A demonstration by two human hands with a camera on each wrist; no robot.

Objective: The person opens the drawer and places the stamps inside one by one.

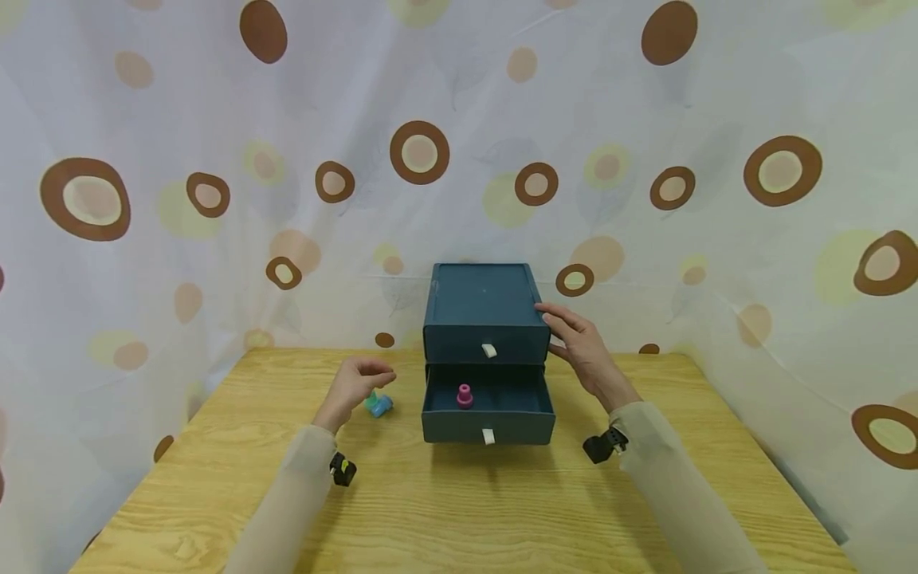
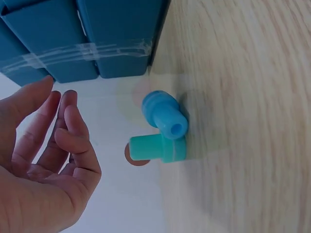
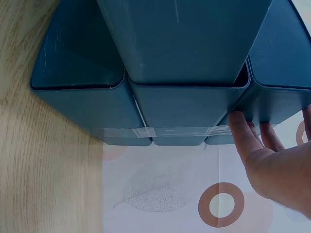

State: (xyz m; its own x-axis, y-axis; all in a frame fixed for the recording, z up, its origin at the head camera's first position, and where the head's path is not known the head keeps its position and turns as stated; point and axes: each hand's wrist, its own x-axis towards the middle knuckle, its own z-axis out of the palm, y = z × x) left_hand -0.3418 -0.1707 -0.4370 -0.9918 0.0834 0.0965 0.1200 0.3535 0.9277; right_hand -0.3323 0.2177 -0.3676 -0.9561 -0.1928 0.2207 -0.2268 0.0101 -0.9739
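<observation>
A dark blue drawer cabinet (image 1: 482,295) stands on the table, one drawer (image 1: 488,428) pulled out below the closed top one. Inside the open drawer sits a small pink stepped, round piece (image 1: 464,397) with a hole in its top. My right hand (image 1: 584,351) rests against the cabinet's right side near the top, its fingertips touching the wall. Left of the cabinet, my left hand (image 1: 353,389) hovers with loosely bent fingers and holds nothing. Close by it, a blue stepped piece (image 2: 165,115) and a green one (image 2: 158,148) lie side by side on the table.
Clear tape (image 3: 180,131) runs across the cabinet's side. White fabric tabs (image 1: 489,350) serve as drawer pulls. Behind the wooden table (image 1: 495,510) hangs a patterned cloth (image 1: 459,96) with brown rings. A small black camera (image 1: 343,470) is strapped to the left wrist.
</observation>
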